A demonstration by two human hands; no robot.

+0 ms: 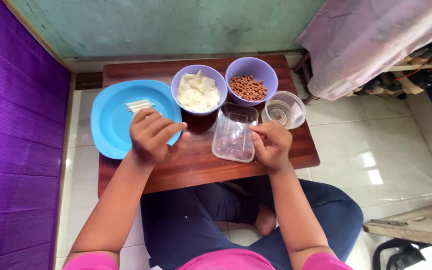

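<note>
L hand (151, 137) loosely curled, empty, over blue plate (108, 120) at desk's (201, 165) left edge; R hand (271, 145) fingers touch clear rectangular container's (234, 132) right rim, no grasp.

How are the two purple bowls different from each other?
The left purple bowl holds pale white, flat pieces, while the right purple bowl holds small brown nuts. The left bowl looks nearly full; the right bowl's nuts sit lower, with more bare inside wall showing. The left bowl stands next to the blue plate; the right bowl stands next to the clear round bowl. Both are round, purple and upright on the wooden table.
</note>
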